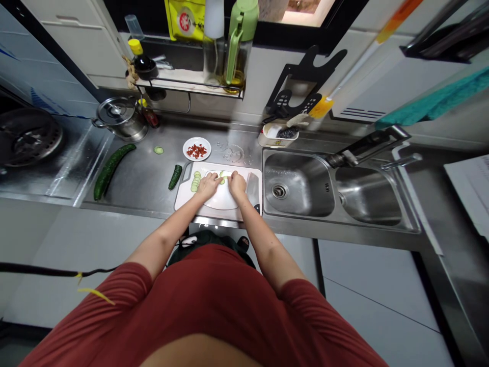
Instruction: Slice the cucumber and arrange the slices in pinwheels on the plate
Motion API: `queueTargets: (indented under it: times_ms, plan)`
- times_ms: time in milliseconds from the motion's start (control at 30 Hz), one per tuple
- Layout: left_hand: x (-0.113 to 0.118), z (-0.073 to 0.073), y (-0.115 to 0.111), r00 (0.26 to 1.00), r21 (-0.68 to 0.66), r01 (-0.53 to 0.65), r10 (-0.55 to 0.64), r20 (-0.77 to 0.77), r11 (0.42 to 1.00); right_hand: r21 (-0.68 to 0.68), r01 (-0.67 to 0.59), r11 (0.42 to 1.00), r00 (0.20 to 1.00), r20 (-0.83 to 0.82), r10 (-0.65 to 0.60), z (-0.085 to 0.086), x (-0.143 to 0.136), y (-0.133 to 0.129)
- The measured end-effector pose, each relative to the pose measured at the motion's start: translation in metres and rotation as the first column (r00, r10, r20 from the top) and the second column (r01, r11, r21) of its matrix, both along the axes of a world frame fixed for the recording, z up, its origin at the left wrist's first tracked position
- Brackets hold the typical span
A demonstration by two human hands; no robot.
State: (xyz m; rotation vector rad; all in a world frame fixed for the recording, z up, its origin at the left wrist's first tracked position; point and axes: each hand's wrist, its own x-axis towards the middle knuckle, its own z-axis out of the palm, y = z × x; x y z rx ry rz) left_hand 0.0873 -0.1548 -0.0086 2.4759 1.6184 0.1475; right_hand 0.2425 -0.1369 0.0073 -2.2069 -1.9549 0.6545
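Observation:
On a white cutting board (184, 200) lies a white oval plate (223, 204), with a few cucumber slices (222, 181) near its far edge. My left hand (208, 186) rests over the plate's left side, its fingers stretched out and touching a slice. From the right, my right hand (237, 184) reaches over the plate, fingertips pinched together at a cucumber slice; the fingers partly hide it. An overlapping row of cut slices (195, 182) sits left of my left hand. Along the board's right side lies a kitchen knife (252, 189) with a wide blade.
Left of the board are a cut cucumber piece (175, 177), a whole cucumber (110, 171) and a loose cucumber end (158, 150). Behind it stands a small plate of chopped red pieces (197, 150). A lidded pot (121, 120) is back left, a double sink (298, 186) right.

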Motion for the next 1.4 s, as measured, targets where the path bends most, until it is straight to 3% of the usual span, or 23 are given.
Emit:
queueTargets:
  times_ms: [267, 567, 767, 1000, 1233, 1400]
  plan:
    - [0.001, 0.004, 0.001, 1.000, -0.001, 0.013, -0.013, -0.012, 1.000, -0.018, 0.000, 1.000, 1.000, 0.023, 0.000, 0.003, -0.002, 0.000]
    - [0.003, 0.011, 0.000, 1.000, -0.004, 0.005, -0.005, -0.004, 1.000, 0.071, 0.010, 0.997, 0.998, -0.062, -0.006, 0.003, 0.002, -0.011]
    - [0.006, 0.014, -0.001, 0.994, -0.019, -0.094, 0.094, 0.049, 0.995, 0.150, -0.003, 0.989, 0.982, -0.184, 0.031, 0.004, 0.008, -0.036]
    - [0.011, 0.013, -0.016, 0.946, 0.002, -0.234, 0.227, 0.232, 0.972, 0.235, 0.051, 0.971, 0.942, -0.334, 0.031, -0.011, 0.018, -0.070]
    - [-0.003, 0.007, -0.034, 0.837, 0.066, -0.439, 0.382, 0.391, 0.896, 0.296, 0.106, 0.949, 0.889, -0.457, 0.043, -0.021, 0.027, -0.097]
    - [-0.038, 0.005, -0.045, 0.704, 0.024, -0.664, 0.614, 0.358, 0.748, 0.292, 0.149, 0.945, 0.874, -0.486, 0.012, -0.020, 0.034, -0.111]
